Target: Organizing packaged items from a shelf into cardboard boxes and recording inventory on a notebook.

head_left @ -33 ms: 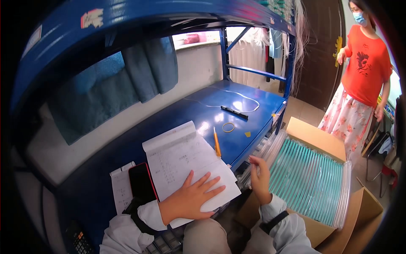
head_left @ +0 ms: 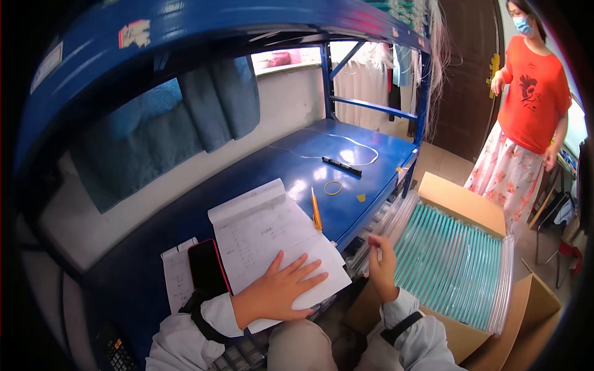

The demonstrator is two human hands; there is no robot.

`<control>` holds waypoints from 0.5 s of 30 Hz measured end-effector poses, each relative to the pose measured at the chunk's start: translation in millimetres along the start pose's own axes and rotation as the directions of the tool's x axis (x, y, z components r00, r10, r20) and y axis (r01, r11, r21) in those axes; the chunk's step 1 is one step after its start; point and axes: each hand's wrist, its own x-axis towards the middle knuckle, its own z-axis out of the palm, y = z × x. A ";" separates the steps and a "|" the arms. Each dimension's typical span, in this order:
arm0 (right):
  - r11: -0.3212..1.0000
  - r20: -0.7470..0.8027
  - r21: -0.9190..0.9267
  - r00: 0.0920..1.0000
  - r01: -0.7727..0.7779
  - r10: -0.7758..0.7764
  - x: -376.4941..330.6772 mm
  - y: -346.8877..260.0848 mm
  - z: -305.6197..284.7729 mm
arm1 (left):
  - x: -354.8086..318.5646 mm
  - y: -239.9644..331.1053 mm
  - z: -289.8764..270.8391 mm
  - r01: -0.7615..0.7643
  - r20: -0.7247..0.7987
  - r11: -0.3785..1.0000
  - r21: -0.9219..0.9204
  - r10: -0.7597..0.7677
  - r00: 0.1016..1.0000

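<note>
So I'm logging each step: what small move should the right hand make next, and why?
Probably close the fingers on one clear tube and lift it out: the right hand is raised at the edge of the clear tubes in the cardboard box, while the left hand pins the paper sheet.

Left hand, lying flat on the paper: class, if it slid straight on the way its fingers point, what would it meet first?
Probably the orange pencil. The left hand points up and right across the white sheet, and the pencil lies just past the sheet's far edge on the blue table. Depth is hard to judge.
</note>
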 end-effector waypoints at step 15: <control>0.878 0.363 -0.337 0.813 -0.340 0.455 -83.7 136.9 -56.8 | -23.6 83.4 -9.1 -0.091 -0.051 0.988 0.124 0.098 0.994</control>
